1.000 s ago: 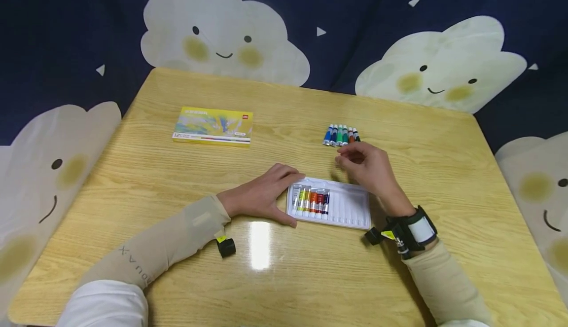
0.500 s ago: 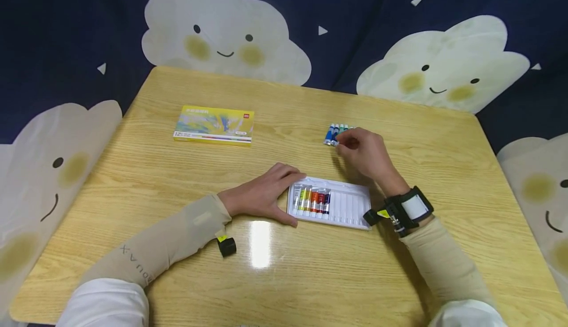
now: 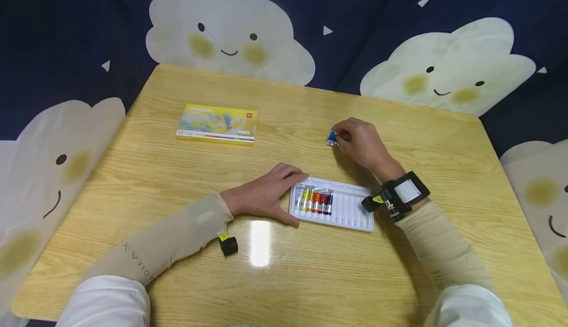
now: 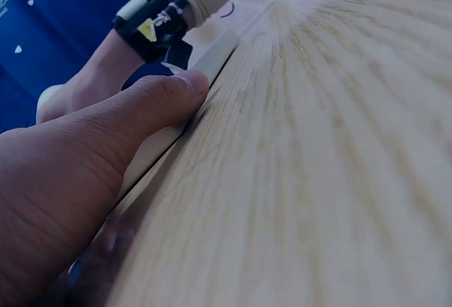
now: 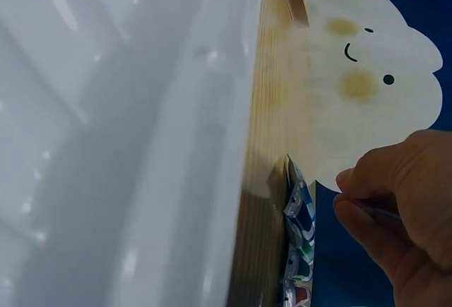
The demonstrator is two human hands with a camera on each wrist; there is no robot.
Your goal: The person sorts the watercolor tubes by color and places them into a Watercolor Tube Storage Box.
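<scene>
My left hand [image 3: 264, 195] grips the left end of a white plastic tray [image 3: 348, 213], with the thumb along the front edge and fingers at the back edge. Several small paint tubes [image 3: 316, 202], running from pale through yellow, orange and red to dark, lie in the tray's left slots. My right hand [image 3: 361, 142] is over a row of more paint tubes [image 5: 300, 229] behind the tray, hiding most of it in the head view; a blue tube [image 3: 332, 137] peeks out by the fingertips. In the right wrist view thumb and index tips stand slightly apart, with no tube seen between them.
A flat yellow paint box [image 3: 217, 125] lies at the back left of the wooden table [image 3: 177, 277]. A dark curtain [image 3: 341, 1] with smiling clouds hangs behind the table. Small black cameras hang at both wrists, the right one [image 3: 368, 203] overlapping the tray's right end.
My right hand has moved back from behind the tray to over the row of tubes, covering most of them. The left hand and tray have stayed in place.
</scene>
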